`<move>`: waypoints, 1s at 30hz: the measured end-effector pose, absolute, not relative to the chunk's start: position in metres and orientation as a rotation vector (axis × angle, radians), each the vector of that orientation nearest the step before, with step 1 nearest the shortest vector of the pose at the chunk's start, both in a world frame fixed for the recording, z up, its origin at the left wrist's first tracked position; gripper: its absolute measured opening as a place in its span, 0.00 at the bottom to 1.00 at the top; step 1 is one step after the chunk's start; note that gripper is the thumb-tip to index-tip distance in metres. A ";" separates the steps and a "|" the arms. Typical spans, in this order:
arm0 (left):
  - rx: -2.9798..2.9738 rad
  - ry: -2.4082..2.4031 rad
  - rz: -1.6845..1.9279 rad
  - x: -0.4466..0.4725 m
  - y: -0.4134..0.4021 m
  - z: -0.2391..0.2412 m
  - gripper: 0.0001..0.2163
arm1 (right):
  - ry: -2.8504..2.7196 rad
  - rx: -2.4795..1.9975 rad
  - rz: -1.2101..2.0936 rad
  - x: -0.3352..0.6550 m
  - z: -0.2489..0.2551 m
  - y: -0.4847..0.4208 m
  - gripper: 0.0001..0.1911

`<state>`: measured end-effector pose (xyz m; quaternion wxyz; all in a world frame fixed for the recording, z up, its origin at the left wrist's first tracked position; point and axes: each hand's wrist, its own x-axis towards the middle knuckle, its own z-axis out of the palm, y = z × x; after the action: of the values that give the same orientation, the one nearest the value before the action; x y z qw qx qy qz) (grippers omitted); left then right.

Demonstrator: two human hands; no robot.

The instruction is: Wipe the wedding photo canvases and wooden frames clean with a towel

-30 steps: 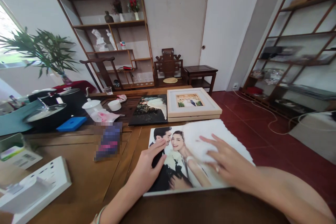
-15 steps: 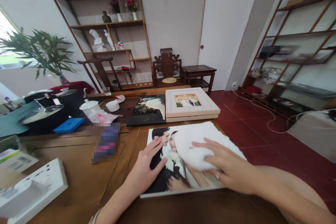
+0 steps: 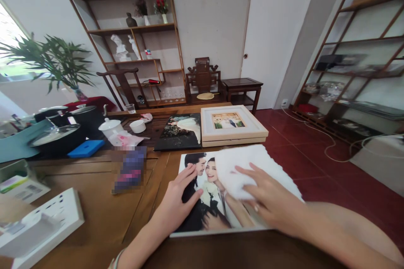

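Observation:
In front of me a large wedding photo panel (image 3: 217, 214) lies flat on the wooden table, showing a couple face to face. My left hand (image 3: 181, 195) rests on its left part, fingers stretched out and thumb apart, with nothing in it. A white cloth (image 3: 227, 168), faintly marked with pink, lies bunched on the upper middle of the panel. Over it is my right hand (image 3: 268, 195), index finger extended and other fingers bent onto the cloth, pressing it against the panel. The part of the cloth beneath the palm is hidden.
Behind the panel are a dark photo panel (image 3: 181, 130) and a pale framed photo (image 3: 235, 139). To the left stand a white power strip (image 3: 67, 214), a blue box (image 3: 86, 149), a lidded pan (image 3: 57, 136), and a white teapot (image 3: 110, 127). A stool (image 3: 344, 218) is at right.
My right hand and the cloth have shifted slightly right over the panel, uncovering more of the pictured woman's face. My left hand stays in place. The view has turned a little.

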<state>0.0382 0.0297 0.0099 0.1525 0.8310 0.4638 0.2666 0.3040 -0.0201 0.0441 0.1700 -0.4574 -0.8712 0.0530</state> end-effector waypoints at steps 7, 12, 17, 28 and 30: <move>2.402 1.319 0.736 0.038 0.030 0.009 0.20 | -2.586 -1.199 0.394 0.316 0.031 -0.085 0.30; 2.404 1.326 0.711 0.037 0.029 0.009 0.21 | -2.621 -1.157 0.297 0.321 0.043 -0.073 0.19; 2.404 1.331 0.683 0.036 0.029 0.011 0.21 | -2.569 -1.249 0.193 0.318 0.049 -0.023 0.12; 2.358 1.363 0.638 0.037 0.028 0.013 0.21 | -2.447 -1.338 0.077 0.301 0.038 0.022 0.15; 2.353 1.373 0.632 0.037 0.028 0.012 0.21 | -2.468 -1.346 0.074 0.297 0.038 -0.002 0.15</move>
<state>0.0367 0.0283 0.0123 0.1716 0.8289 0.4836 0.2226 0.2969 -0.0018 0.0376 0.1639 -0.4722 -0.8657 0.0258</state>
